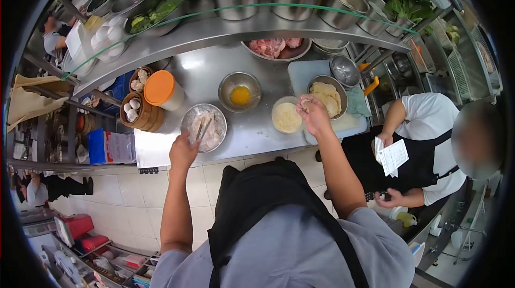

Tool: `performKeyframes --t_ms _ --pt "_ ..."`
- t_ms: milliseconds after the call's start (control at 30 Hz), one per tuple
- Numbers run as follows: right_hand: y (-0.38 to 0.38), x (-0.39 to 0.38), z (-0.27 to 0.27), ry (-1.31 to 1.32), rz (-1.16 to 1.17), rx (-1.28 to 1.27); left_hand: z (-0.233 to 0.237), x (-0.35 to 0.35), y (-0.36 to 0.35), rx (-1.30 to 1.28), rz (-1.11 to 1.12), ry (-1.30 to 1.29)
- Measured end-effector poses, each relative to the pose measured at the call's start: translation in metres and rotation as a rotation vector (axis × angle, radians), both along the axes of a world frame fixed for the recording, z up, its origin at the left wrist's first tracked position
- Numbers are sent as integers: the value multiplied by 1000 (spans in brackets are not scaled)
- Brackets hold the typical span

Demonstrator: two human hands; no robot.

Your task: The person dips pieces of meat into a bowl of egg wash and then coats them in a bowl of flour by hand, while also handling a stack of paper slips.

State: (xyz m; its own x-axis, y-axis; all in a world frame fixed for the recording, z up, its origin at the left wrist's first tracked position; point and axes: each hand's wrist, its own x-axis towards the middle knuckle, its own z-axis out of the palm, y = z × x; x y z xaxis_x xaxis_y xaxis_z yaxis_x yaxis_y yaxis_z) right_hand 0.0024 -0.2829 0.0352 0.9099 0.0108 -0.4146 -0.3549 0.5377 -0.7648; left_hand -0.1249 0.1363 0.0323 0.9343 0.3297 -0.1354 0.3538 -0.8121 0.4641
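My left hand (183, 151) is closed round a pair of metal tongs (200, 128). Their tips reach into a steel bowl (224, 137) of pale pieces (211, 127) that look coated in white flour or batter. Over the right rim of a tub (274, 117) of pale breadcrumbs (288, 118) is my right hand (315, 116), its fingers curled together. Crumbs seem to cling to the fingertips; whatever they hold is hidden. Just beyond, a bowl (343, 96) contains flat yellowish breaded pieces (325, 97). Between my hands, farther back, a steel bowl (257, 85) holds beaten egg (240, 95).
An orange-lidded tub (160, 87) and bamboo steamers (146, 118) stand left. A bowl of raw meat (273, 48) sits under the overhead shelf (230, 28). A co-worker (426, 143) holding papers (392, 157) is close on my right. A cutting board (300, 71) lies under the bowls.
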Motion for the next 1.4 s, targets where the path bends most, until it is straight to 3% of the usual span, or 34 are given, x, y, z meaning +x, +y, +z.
performKeyframes --t_ms 300,367,400,467,500,567,667,733,800,933,1000,1100,1167,1400 --pt "10 26 -60 36 180 -222 -35 6 11 66 -160 57" --pt "5 32 -80 -153 691 -1211 -35 7 17 88 -237 9" --pt "7 30 -79 -147 683 -1213 -30 7 19 94 -235 -3" --pt "21 23 -74 -248 776 -1767 -26 5 25 100 -236 -14" --pt "30 20 -68 -247 776 -1767 -26 3 30 59 -206 -56" --pt "47 15 -55 14 908 -1737 -14 0 35 -2 -157 -76" --pt "47 23 -98 -41 896 -1881 -5 -5 35 -166 -52 -25" --pt "49 22 -94 -157 845 -1909 -18 -10 34 -157 -20 -69" --pt "45 35 -104 -245 956 -1711 -21 -13 33 -159 105 10" --pt "36 52 -103 -316 1085 -1621 6 -15 24 -6 204 118" --pt "37 36 -61 -266 941 -1697 21 -13 22 97 183 157" --pt "39 31 -68 -282 1047 -1724 29 -8 21 247 109 111" --pt "32 43 -104 -313 1039 -1678 31 -1 19 366 25 66" --pt "34 38 -82 -342 970 -1593 1 37 17 464 -32 106"
